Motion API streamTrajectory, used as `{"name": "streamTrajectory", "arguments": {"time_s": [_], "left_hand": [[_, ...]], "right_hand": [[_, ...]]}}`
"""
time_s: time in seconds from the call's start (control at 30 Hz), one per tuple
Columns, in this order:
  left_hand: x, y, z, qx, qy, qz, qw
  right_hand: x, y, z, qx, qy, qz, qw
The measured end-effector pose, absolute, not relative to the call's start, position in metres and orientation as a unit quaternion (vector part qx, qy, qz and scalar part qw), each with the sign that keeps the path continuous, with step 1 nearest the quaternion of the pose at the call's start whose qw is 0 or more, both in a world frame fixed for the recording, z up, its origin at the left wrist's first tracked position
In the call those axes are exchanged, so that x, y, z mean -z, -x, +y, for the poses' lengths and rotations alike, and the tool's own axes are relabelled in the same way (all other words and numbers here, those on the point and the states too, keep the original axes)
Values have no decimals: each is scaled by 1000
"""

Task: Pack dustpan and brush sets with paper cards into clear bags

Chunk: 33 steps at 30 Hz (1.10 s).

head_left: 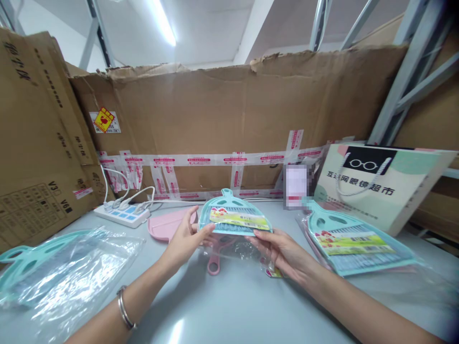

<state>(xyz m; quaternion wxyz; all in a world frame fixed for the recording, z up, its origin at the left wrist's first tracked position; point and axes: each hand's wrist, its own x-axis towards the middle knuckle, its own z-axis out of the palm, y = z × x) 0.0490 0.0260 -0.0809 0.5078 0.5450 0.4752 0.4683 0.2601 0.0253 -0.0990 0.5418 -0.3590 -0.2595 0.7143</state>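
At the far left of the grey tabletop (229, 306), a teal dustpan in a clear plastic bag (60, 272) lies flat, well apart from both hands. Behind it, near the cardboard wall (229, 110), is a white power strip (122, 213) with cables plugged in. Next comes a pink dustpan (167, 224), lying just behind the left hand (184, 239). The left hand, with a metal bracelet (125, 308) on its wrist, grips the left edge of a teal dustpan set (234, 217) with a yellow-green label; the fingers are closed around this edge. The right hand (283, 251) holds the same set from the lower right side, together with crumpled clear wrap. A pink handle (214, 263) lies under the set, between the 2 hands. To the right, a stack of packaged teal dustpans (353, 243) rests beside a paper shopping bag (380, 184).
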Motion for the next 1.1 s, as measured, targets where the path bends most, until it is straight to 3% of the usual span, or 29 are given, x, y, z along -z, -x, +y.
{"name": "streamTrajectory", "arguments": {"time_s": [0.17, 0.3, 0.47, 0.73, 0.83, 0.97, 1.1], "left_hand": [[66, -26, 25, -374, -698, 349, 501], [59, -16, 22, -281, -809, 316, 408], [77, -29, 27, -370, -809, 365, 274], [97, -43, 30, -537, -691, 414, 250], [97, -46, 26, -560, -663, 432, 243], [97, -49, 23, -582, -642, 445, 227], [96, -52, 21, -589, -646, 433, 220]], "right_hand": [[94, -266, 27, -708, 362, -245, 555], [91, -270, 25, -715, 361, -257, 540], [92, -269, 23, -709, 353, -318, 522], [91, -266, 15, -603, 309, -473, 563], [98, -271, 16, -575, 248, -587, 513], [111, -272, 20, -391, 327, -722, 468], [114, -268, 24, -266, 395, -684, 552]]}}
